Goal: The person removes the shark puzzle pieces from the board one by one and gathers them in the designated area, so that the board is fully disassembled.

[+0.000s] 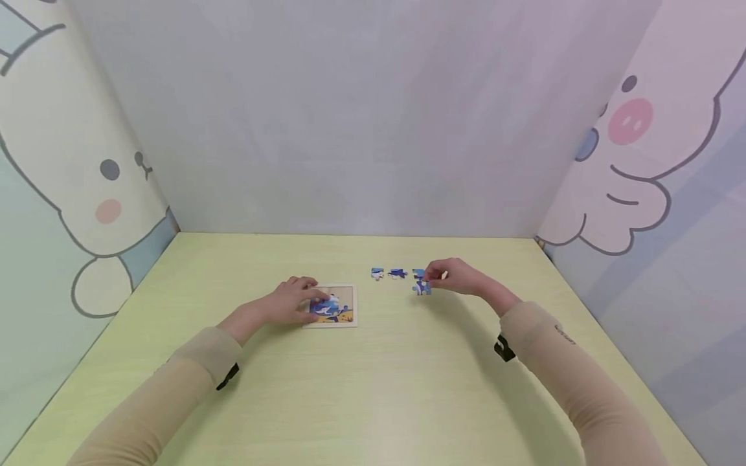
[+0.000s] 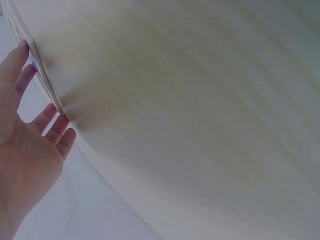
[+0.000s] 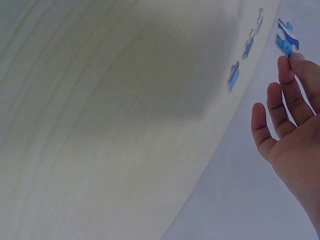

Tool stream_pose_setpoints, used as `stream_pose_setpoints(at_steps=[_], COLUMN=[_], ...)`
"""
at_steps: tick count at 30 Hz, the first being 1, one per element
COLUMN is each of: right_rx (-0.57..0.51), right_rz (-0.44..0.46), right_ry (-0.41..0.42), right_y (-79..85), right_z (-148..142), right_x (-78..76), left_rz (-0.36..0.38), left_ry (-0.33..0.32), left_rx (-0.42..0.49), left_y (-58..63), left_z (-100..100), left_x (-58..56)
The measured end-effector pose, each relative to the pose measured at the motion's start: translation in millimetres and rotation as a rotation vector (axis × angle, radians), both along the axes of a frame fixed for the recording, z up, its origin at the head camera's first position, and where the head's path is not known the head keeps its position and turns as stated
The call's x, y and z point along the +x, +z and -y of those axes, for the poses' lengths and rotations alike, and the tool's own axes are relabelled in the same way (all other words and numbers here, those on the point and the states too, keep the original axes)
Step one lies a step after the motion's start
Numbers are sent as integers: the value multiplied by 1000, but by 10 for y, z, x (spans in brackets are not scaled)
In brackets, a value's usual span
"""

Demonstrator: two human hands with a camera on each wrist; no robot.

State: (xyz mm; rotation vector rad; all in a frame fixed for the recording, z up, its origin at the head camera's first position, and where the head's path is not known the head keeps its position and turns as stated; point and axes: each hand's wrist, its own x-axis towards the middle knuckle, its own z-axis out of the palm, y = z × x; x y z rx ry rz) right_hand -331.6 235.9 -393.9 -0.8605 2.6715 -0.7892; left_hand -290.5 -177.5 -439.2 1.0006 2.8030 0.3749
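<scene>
Board (image 1: 355, 310), with a pale raised rim, lies flat on the table (image 1: 379, 388), a little left of centre, where the left hand (image 1: 288, 303) can reach it without crossing the other arm. That hand comes in from the side, thumb and fingers apart and resting over the left part of the board rather than wrapped round it; the light touch is probably there to steady it against sliding. How firmly it presses, I cannot tell. Fitted pieces (image 1: 345, 317) fill the lower part of the board, while bare wood shows at the upper right.

On the other side, the right hand (image 1: 457, 277) has thumb and index finger clamped together on the held piece (image 1: 422, 289). They take it by one edge, which leaves most of its printed face and its outline in sight, likely so that its shape and picture can be read. In the right wrist view it appears lifted off the table, with the other fingers spread out of the way.

Just beyond the pinch, three loose pieces (image 1: 398, 274) lie in a row, picture side up and apart from one another. Such spacing seems meant to let each be compared at a glance and picked singly.
</scene>
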Motion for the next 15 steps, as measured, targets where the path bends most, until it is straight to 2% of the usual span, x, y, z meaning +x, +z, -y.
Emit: stream_pose_setpoints(at_steps=[15], right_rx=[16], right_rz=[67], right_ry=[-78], right_y=[-328], right_z=[-118], right_x=[-157], left_rz=[14], left_ry=[-9], left_rx=[17], left_y=[7], left_z=[11], left_x=[4])
